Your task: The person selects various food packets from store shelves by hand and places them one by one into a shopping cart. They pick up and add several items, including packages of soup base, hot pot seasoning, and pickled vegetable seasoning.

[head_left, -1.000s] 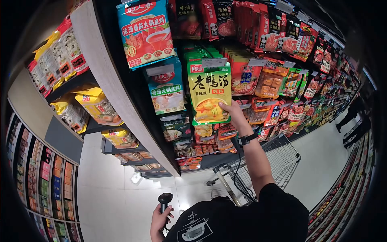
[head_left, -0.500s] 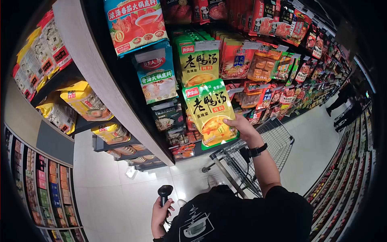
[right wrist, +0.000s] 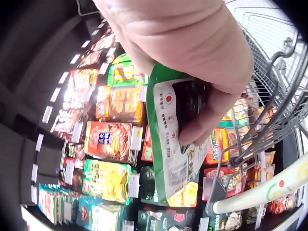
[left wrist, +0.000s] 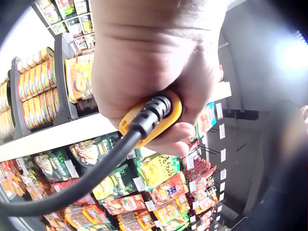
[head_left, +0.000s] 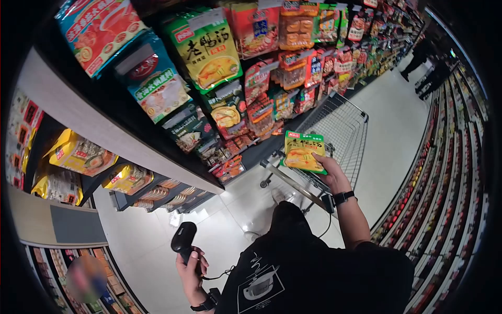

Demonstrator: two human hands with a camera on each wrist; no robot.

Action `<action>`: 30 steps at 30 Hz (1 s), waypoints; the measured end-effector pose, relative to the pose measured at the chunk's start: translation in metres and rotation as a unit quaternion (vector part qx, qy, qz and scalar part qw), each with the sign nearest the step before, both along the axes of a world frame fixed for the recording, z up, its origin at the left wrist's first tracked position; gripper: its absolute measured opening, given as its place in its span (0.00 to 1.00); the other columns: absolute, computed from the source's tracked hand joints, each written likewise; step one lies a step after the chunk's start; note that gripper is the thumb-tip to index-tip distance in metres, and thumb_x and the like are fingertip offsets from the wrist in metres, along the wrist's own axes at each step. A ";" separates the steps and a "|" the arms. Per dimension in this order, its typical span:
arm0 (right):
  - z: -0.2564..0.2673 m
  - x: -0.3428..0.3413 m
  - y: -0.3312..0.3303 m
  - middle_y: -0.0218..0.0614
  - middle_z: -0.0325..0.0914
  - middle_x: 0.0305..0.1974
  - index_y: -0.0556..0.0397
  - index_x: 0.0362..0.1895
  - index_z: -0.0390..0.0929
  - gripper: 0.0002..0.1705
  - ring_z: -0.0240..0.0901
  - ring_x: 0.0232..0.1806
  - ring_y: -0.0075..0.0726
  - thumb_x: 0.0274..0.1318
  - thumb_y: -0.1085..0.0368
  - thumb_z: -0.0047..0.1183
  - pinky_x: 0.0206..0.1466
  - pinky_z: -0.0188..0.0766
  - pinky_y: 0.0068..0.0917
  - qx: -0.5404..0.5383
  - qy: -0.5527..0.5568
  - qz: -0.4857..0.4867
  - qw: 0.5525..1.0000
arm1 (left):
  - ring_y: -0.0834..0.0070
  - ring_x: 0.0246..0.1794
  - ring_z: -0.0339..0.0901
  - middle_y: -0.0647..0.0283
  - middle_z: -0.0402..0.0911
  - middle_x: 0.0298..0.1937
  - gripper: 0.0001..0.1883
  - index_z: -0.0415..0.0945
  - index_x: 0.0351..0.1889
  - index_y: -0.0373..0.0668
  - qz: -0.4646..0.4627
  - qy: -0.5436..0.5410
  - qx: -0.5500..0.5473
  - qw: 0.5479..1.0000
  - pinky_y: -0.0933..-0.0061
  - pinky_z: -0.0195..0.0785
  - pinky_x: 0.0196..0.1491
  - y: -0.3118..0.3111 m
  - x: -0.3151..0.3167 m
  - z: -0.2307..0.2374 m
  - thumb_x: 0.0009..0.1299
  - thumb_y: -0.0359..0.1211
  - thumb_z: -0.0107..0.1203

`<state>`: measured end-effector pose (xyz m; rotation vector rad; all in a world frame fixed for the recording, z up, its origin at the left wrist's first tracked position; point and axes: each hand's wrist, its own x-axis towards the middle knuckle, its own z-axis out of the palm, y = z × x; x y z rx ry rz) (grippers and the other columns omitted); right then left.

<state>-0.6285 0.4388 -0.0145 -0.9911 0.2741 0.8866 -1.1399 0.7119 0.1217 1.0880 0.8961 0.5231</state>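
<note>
Packets hang on the rack — cart beside it.

One scanner, one cart

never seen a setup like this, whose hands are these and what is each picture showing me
There is no robot here: these are a person's own bare hands in a shop aisle. The large round picture comes from a camera worn on the head, looking forward and down. The other two come from cameras on the wrists, each looking at that hand.

The left hand grips a black handheld device, probably a scanner, with a cable coming from the end of its handle. The right hand holds a green and yellow pouch near a wire shopping cart. Ahead, more pouches hang on display, and yellow packets sit on shelves to the left.
</note>
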 end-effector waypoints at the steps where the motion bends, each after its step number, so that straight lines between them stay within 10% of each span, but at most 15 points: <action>1: -0.013 0.000 -0.009 0.55 0.80 0.65 0.67 0.69 0.71 0.24 0.84 0.61 0.52 0.78 0.65 0.54 0.67 0.83 0.45 0.032 0.026 -0.049 0.998 | 0.77 0.17 0.76 0.55 0.82 0.39 0.17 0.72 0.55 0.34 0.012 -0.042 0.000 0.999 0.79 0.64 0.15 0.001 -0.001 0.004 0.78 0.36 0.61; 7: -0.088 0.028 -0.060 0.51 0.82 0.62 0.62 0.68 0.71 0.21 0.86 0.58 0.51 0.78 0.66 0.53 0.59 0.88 0.47 -0.013 0.060 -0.207 0.976 | 0.82 0.11 0.64 0.58 0.76 0.40 0.24 0.67 0.65 0.33 0.022 -0.128 -0.037 0.991 0.84 0.59 0.08 0.017 0.027 0.035 0.80 0.39 0.56; 18: -0.205 0.115 -0.080 0.51 0.83 0.60 0.61 0.68 0.71 0.20 0.88 0.53 0.52 0.78 0.70 0.51 0.54 0.91 0.51 -0.081 0.117 -0.189 0.972 | 0.76 0.13 0.74 0.49 0.81 0.36 0.26 0.71 0.58 0.26 -0.238 -0.037 0.055 0.969 0.79 0.66 0.14 0.044 0.205 0.100 0.74 0.39 0.65; 21: -0.272 0.146 -0.090 0.51 0.82 0.61 0.60 0.69 0.70 0.20 0.87 0.54 0.52 0.80 0.68 0.50 0.49 0.91 0.47 -0.127 0.141 -0.173 0.966 | 0.78 0.15 0.75 0.52 0.82 0.38 0.24 0.73 0.55 0.27 -0.261 0.170 0.106 0.944 0.80 0.64 0.15 0.036 0.253 0.108 0.75 0.39 0.66; 27: -0.441 0.186 -0.122 0.44 0.86 0.50 0.56 0.65 0.75 0.19 0.88 0.42 0.41 0.73 0.70 0.55 0.39 0.88 0.36 -0.200 0.141 -0.153 0.957 | 0.76 0.21 0.80 0.50 0.85 0.41 0.22 0.75 0.58 0.28 -0.247 0.153 0.019 0.957 0.81 0.64 0.17 0.013 0.299 0.089 0.75 0.34 0.68; 30: -0.398 0.176 -0.081 0.44 0.85 0.49 0.57 0.61 0.76 0.21 0.85 0.41 0.45 0.65 0.80 0.53 0.38 0.82 0.40 -0.247 0.104 -0.141 0.953 | 0.76 0.21 0.80 0.49 0.85 0.42 0.23 0.75 0.60 0.27 -0.247 0.144 0.006 0.958 0.81 0.64 0.16 0.003 0.308 0.087 0.74 0.33 0.68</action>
